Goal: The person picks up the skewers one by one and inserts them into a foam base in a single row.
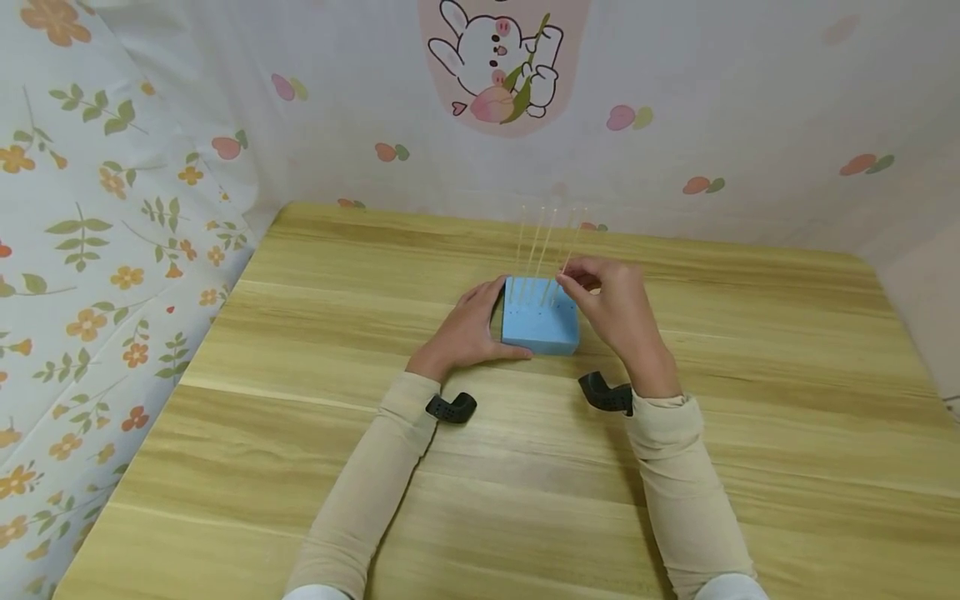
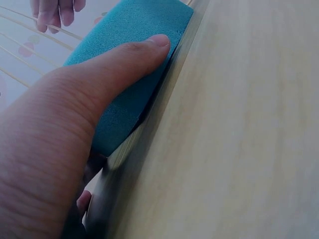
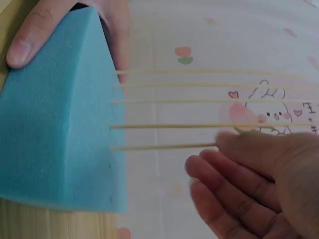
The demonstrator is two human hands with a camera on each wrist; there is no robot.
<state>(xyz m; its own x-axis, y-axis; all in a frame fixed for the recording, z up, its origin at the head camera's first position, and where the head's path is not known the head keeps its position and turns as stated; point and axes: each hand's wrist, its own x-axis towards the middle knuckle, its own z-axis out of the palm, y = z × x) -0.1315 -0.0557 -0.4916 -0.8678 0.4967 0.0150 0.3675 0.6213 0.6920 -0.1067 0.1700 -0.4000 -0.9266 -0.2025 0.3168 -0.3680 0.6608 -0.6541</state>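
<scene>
A light blue foam block (image 1: 540, 337) sits on the wooden table, with several thin wooden sticks (image 3: 199, 102) standing in a row from its top. My left hand (image 1: 468, 332) grips the block's left side, its thumb (image 2: 124, 64) lying along the front face and the other fingers around the far side. With thumb and forefinger my right hand (image 1: 618, 304) pinches the rightmost stick (image 3: 164, 147) partway up. That stick's lower end meets the foam in the right wrist view. Small dark holes (image 3: 110, 199) mark the top beside it.
The wood-grain table (image 1: 300, 350) extends around the block on all sides. Behind it hangs a white printed curtain (image 1: 315, 125), and a floral cloth (image 1: 112, 250) hangs at the left. Black curved mounts (image 1: 453, 408) sit at both wrists.
</scene>
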